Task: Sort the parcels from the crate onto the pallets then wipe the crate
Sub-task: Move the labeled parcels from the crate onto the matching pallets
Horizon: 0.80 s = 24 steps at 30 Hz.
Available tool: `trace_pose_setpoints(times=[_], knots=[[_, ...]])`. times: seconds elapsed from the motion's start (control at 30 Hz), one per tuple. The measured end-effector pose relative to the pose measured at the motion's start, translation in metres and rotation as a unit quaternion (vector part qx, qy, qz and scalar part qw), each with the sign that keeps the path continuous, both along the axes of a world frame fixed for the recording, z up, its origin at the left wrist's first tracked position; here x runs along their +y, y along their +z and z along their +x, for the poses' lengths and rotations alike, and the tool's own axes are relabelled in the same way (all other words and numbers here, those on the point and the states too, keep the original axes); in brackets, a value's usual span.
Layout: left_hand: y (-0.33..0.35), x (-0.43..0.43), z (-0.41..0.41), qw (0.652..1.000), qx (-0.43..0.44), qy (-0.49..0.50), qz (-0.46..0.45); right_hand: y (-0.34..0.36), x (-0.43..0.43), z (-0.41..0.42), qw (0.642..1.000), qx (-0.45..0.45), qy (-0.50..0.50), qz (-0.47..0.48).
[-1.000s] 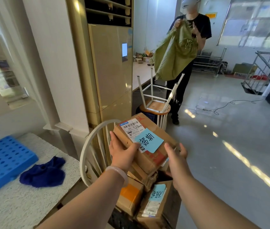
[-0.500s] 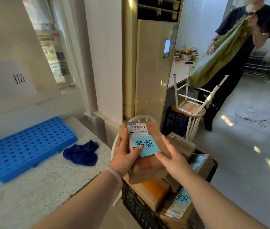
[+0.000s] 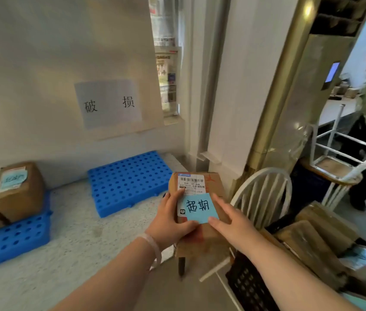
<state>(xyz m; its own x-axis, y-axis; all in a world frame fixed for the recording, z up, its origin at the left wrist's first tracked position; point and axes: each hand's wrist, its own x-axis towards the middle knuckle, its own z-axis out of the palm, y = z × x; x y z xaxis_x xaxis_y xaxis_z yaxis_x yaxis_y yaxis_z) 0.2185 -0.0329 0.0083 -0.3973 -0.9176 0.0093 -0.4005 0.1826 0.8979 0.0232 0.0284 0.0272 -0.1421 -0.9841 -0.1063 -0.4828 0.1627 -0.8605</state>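
A black crate holds several brown parcels, right of and below the held parcel. The left hand grips the held parcel's left edge, thumb across the top. The right hand lays straight fingers against its right side. It hangs over the desk edge, long axis pointing away from the person, blue note facing up. Left of it lies a blue pallet; further left, a second pallet carries two boxes.
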Motion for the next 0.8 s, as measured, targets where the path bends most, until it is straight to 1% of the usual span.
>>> trace_pose_setpoints(times=[0.17,0.27,0.47,0.63,0.8], knots=[[-0.005,-0.011,0.137,0.998,-0.043,0.039,0.020,-0.008,-0.036,0.127,0.997,0.025,0.074,0.008],[-0.007,-0.013,0.215,0.996,-0.045,0.075,0.031,-0.013,-0.057,0.204,0.992,0.052,0.114,0.002],[-0.012,-0.006,0.348,0.982,-0.071,0.170,0.033,-0.025,-0.079,0.338,0.980,0.036,0.195,-0.016],[-0.017,0.009,0.425,0.970,-0.060,0.230,0.052,-0.034,-0.088,0.418,0.968,0.048,0.245,-0.016],[-0.021,0.017,0.469,0.957,-0.020,0.285,0.057,-0.036,-0.104,0.471,0.958,0.066,0.279,-0.005]])
